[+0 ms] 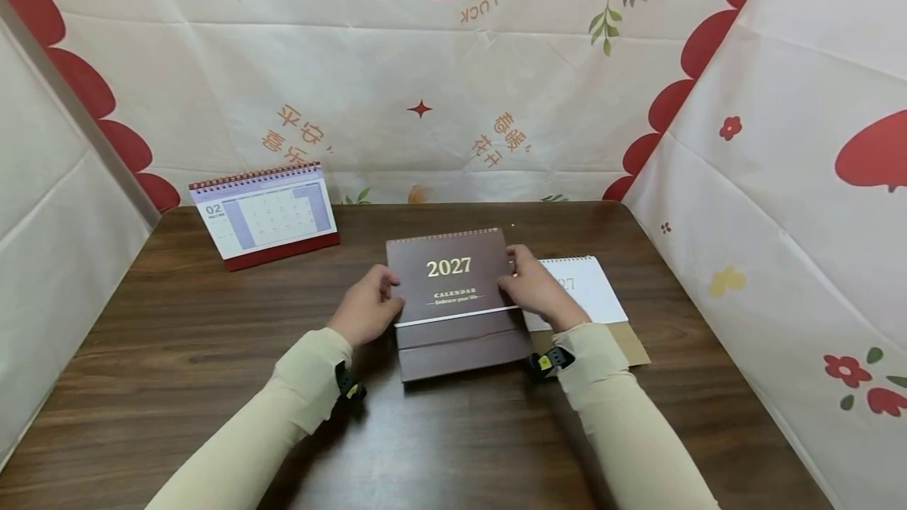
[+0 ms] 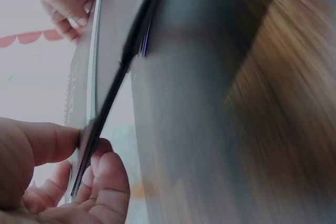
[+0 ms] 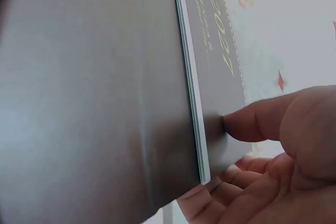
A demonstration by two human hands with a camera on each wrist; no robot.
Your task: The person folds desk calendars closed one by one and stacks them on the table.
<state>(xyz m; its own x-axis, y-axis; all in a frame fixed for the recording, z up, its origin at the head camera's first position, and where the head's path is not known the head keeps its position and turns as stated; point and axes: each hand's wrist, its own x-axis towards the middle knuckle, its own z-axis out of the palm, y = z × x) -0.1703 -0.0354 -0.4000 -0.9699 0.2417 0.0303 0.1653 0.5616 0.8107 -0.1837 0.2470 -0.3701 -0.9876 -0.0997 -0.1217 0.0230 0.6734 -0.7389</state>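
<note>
A brown desk calendar (image 1: 453,341) with gold "2027" lettering and a spiral along its top is held between my two hands. At its left edge, my left hand (image 1: 364,307) pinches the cover, thumb in front and fingers behind; the left wrist view shows this grip (image 2: 42,150) close up. My right hand (image 1: 537,290) grips the opposite edge the same way, its thumb (image 3: 257,121) pressing on the cover in the right wrist view. White page edges (image 3: 191,77) show above the plain brown base flap. The calendar tilts back, facing me.
Behind my right hand lies a white calendar (image 1: 595,293) with a tan base, partly covered by the hand and the brown calendar. At the back left stands a purple-and-white calendar (image 1: 272,215) on a red base. Patterned cloth (image 1: 425,61) hangs around the wooden table (image 1: 177,392).
</note>
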